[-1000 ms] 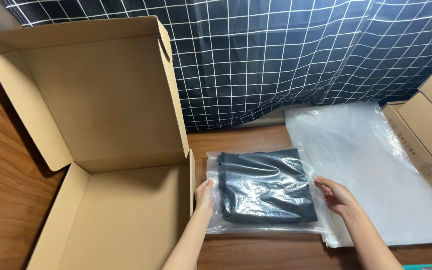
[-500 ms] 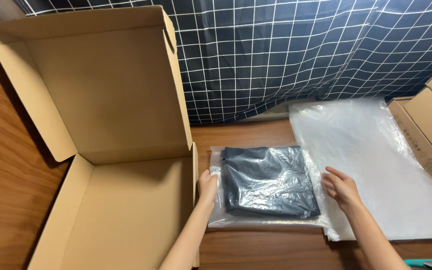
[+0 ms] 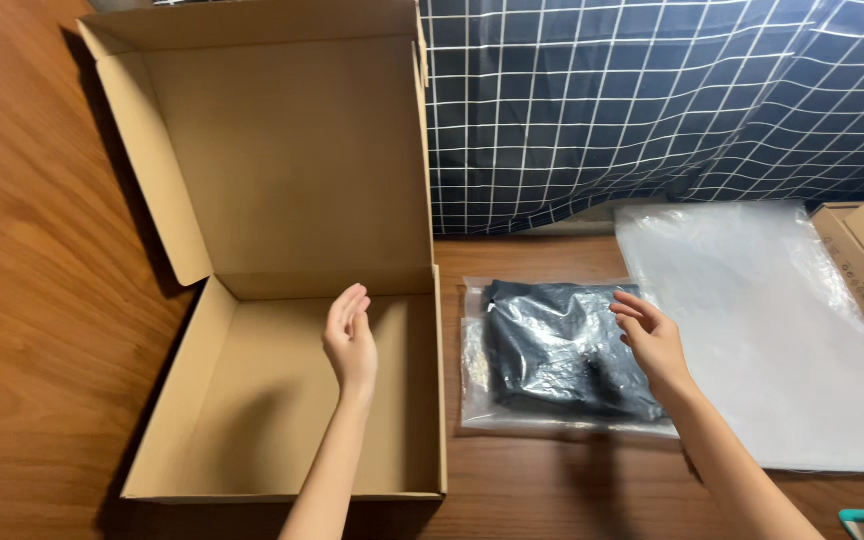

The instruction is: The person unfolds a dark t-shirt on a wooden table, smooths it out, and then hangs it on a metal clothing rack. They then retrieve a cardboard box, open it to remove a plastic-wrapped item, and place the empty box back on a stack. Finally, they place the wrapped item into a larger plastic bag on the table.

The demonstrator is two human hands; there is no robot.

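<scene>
A dark folded garment sealed in a glossy, crinkled clear plastic bag (image 3: 557, 355) lay flat on the brown wood-grain bench (image 3: 42, 300), just right of the open tan corrugated cardboard box (image 3: 282, 200), whose lid stood upright. The left hand (image 3: 350, 343) hovered over the box's bare floor, fingers (image 3: 350, 303) straight and loosely together, holding nothing. The right hand (image 3: 652, 340) rested over the bag's right edge, fingers spread open. Right of the bag lay a stack of smooth, translucent plastic sheets (image 3: 762, 320); behind hung a navy cloth with a white grid (image 3: 652, 100).

Two hands (image 3: 350, 340), one box (image 3: 282, 200), one bagged garment (image 3: 552, 350)
</scene>
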